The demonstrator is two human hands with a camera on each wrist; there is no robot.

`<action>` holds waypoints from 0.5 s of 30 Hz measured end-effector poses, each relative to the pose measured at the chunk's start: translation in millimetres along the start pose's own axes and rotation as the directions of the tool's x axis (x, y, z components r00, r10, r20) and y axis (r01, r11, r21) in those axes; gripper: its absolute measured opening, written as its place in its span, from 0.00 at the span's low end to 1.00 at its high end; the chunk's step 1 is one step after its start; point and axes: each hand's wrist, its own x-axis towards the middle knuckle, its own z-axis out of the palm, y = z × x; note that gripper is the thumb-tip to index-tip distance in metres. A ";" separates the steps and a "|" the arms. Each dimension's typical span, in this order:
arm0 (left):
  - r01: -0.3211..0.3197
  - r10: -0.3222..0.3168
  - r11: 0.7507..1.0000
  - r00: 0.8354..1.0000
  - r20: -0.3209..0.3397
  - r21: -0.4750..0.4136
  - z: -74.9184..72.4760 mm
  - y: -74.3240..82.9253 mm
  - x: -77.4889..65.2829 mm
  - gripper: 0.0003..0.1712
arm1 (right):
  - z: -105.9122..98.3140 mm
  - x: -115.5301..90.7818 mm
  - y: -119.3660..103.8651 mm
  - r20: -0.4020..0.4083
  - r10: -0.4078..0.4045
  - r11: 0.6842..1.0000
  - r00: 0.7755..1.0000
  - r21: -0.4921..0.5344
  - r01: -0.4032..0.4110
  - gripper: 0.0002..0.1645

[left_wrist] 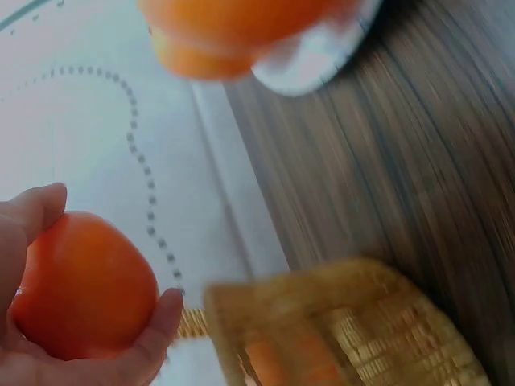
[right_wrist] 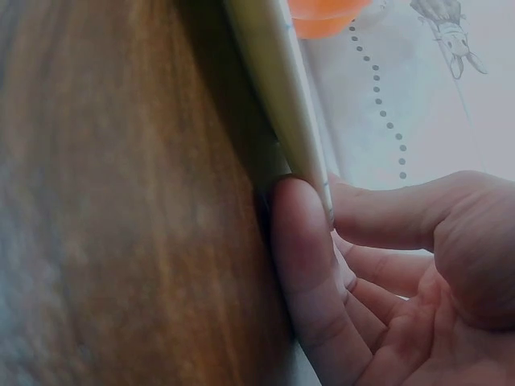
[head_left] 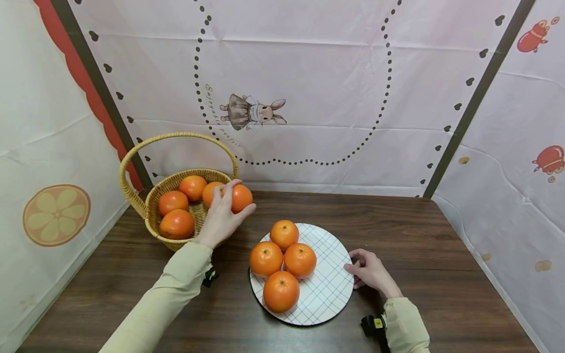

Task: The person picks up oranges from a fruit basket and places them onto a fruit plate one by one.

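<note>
One orange (head_left: 243,198) sits in our left hand (head_left: 219,218), thumb and fingers curved widely round it, at the right rim of the wicker basket (head_left: 199,211); whether it touches the rim, we cannot tell. Our right hand (head_left: 372,272) pinches the edge of the plate (head_left: 332,267). We grip the fruit firmly without squeezing, keep it clear of the rim, and hold the plate level. The basket contains four other oranges (head_left: 177,224); the plate bears four clustered oranges (head_left: 281,291) on its left side.
</note>
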 end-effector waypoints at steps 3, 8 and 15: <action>-0.017 0.017 1.000 0.999 0.043 -0.018 7.8 12.3 1.1 0.39 | 0.2 0.1 0.1 0.000 0.001 1.000 1.000 0.004 -0.001 0.20; -0.008 0.012 1.000 0.990 0.143 -0.029 18.3 32.0 4.5 0.37 | 0.5 0.7 0.2 0.003 0.000 1.000 1.000 0.006 0.000 0.20; -0.009 0.009 1.000 0.969 0.247 0.000 26.0 54.6 10.6 0.35 | -0.2 1.2 0.5 0.006 0.000 1.000 1.000 0.005 0.000 0.20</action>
